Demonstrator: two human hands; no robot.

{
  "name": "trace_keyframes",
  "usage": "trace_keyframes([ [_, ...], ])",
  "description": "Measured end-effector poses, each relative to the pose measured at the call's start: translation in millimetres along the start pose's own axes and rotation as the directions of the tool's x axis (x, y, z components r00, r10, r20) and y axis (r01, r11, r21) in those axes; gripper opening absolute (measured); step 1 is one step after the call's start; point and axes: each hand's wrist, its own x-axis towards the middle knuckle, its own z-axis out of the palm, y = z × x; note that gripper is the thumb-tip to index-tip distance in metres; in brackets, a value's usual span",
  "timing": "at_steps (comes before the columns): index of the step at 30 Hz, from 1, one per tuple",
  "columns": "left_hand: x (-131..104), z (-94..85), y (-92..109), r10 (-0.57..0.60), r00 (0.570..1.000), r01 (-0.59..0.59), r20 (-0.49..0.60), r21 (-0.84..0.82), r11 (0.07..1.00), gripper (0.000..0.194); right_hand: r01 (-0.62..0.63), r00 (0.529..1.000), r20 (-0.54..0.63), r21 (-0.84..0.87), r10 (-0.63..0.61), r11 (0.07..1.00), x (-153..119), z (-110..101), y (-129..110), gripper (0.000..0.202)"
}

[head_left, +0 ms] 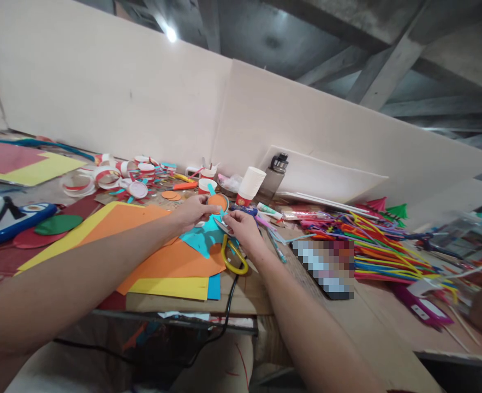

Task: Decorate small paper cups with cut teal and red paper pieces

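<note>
My left hand (195, 212) is closed on the edge of a round orange-faced paper disc (218, 203). A blue paper strip (212, 189) sticks out from the disc's top, and another blue strip shows at its lower edge. My right hand (241, 226) pinches at that lower strip, its fingertips close to the disc. Under the hands lies cut light-blue paper (202, 237) on orange sheets (175, 262). Scissors with a yellow handle (236, 267) lie just below my right hand; their blades are partly hidden.
Cut cup rings (107, 177) stand at the back left, stacked paper cups (252, 183) and a grey bottle (274, 177) at the back. Colourful pipe cleaners (388, 251) fill the right side. A phone (326, 273) and a purple glue gun (423, 308) lie nearer. A black cable (229, 305) crosses the front edge.
</note>
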Motion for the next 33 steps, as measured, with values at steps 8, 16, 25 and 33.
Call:
trace_keyframes([
  [8, 4, -7.1, 5, 0.009, 1.0, -0.008, -0.016, 0.014, 1.0, 0.035, -0.027, 0.999, 0.038, 0.02, 0.026, 0.999, 0, -6, -1, 0.027],
  [16, 4, -33.5, 13, 0.002, 0.998, 0.011, -0.055, 0.231, 0.973, 0.029, 0.045, 0.975, -0.195, -0.306, -0.109, 0.951, 13, -38, 2, 0.019],
  [25, -12, -39.7, 23, -0.111, 0.993, 0.084, 0.037, 0.425, 0.901, 0.025, 0.059, 0.997, 0.068, -0.641, -0.02, 0.765, 8, -27, 6, 0.015],
  [33, -5, -51.5, 21, -0.054, 0.998, 0.068, -0.044, 0.455, 0.888, 0.02, 0.114, 0.969, 0.234, -0.702, 0.076, 0.703, -1, -13, -1, 0.02],
])
